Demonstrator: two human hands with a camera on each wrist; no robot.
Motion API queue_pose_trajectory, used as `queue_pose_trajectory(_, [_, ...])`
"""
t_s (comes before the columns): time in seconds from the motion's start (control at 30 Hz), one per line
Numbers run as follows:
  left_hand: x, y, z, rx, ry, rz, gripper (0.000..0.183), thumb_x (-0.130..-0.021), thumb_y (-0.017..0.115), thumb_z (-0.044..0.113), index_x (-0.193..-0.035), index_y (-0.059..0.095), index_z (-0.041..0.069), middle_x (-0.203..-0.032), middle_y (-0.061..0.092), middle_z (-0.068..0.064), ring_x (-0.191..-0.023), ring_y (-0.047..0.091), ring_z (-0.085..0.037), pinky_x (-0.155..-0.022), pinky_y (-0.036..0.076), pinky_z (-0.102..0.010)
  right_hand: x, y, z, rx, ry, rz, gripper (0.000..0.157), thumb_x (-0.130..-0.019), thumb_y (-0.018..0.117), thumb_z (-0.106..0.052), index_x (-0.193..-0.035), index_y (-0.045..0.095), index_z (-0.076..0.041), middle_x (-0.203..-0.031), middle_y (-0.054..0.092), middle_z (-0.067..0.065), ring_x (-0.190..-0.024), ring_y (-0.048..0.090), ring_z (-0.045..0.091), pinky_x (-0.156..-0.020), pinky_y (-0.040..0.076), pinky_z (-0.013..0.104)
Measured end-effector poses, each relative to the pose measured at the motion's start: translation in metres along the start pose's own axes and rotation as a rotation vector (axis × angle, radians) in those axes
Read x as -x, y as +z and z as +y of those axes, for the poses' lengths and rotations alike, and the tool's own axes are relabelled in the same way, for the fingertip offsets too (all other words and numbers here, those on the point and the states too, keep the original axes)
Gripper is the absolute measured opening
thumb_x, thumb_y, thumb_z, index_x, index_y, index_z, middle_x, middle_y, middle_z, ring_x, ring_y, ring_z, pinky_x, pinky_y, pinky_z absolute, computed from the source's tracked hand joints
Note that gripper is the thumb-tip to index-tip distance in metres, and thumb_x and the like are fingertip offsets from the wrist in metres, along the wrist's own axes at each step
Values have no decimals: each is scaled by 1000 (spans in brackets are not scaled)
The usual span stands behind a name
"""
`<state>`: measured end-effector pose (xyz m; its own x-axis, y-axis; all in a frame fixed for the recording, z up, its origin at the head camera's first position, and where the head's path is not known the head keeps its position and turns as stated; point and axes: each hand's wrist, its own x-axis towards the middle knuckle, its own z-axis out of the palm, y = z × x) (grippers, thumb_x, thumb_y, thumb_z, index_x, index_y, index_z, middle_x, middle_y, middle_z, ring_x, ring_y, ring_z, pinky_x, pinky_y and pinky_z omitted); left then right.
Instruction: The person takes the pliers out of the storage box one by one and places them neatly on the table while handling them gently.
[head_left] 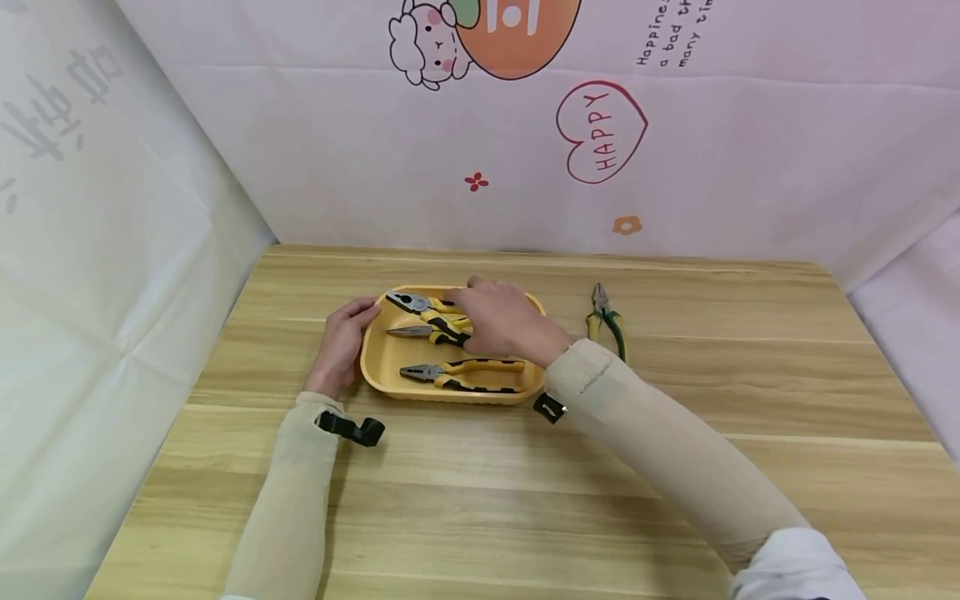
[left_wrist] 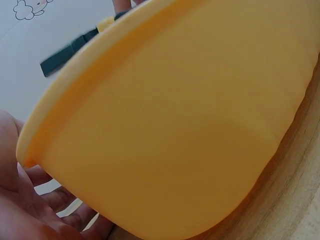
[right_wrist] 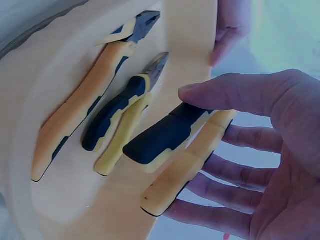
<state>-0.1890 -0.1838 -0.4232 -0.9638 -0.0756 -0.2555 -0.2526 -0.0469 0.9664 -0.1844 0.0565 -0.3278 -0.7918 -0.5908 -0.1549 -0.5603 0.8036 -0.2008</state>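
Note:
A yellow plastic tray [head_left: 390, 379] stands on the table with three pliers in it. At its left end my left hand [head_left: 342, 343] holds the rim, its fingers against the outer wall, as the left wrist view shows. My right hand [head_left: 506, 321] reaches over the far right side. In the right wrist view it grips the yellow-and-black handles of combination pliers [right_wrist: 160, 132], thumb on one handle, fingers at the other. Beside these lie long-nose pliers [head_left: 411, 332]. Nearer the front wall are other combination pliers [head_left: 480, 375], which neither hand touches.
Right of the tray, pliers with green-and-yellow handles [head_left: 600, 312] lie on the wooden table [head_left: 465, 492]. A printed white cloth [head_left: 337, 158] hangs behind the table, and another sheet [head_left: 112, 250] hangs at the left.

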Motion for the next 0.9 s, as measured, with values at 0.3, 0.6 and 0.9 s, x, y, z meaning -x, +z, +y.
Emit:
queue_pose_trajectory(0.3, [3, 1, 0, -11, -1, 1, 43, -107, 49, 14, -144, 48, -8, -143, 48, -22, -119, 54, -24, -97, 50, -28, 16, -8, 0, -60, -32, 93, 70, -81, 79, -11, -147, 54, -10, -119, 64, 11, -74, 55, 21, -62, 43, 33])
queue_pose_trajectory(0.6, [3, 0, 0, -14, -6, 6, 42, -107, 50, 17, -142, 51, -5, -140, 51, -18, -117, 55, -21, -97, 50, -28, 31, -13, 2, -124, -11, 161, 71, -79, 83, -14, -145, 56, -10, -123, 64, 12, -87, 61, 23, -73, 50, 40])
queue_pose_trajectory(0.9, [5, 1, 1, -15, -10, 0, 43, -107, 50, 19, -143, 51, -5, -141, 50, -18, -118, 55, -22, -100, 50, -30, 45, -19, 5, -129, 24, 218, 71, -78, 85, -19, -143, 58, -11, -127, 65, 12, -97, 65, 27, -82, 53, 45])
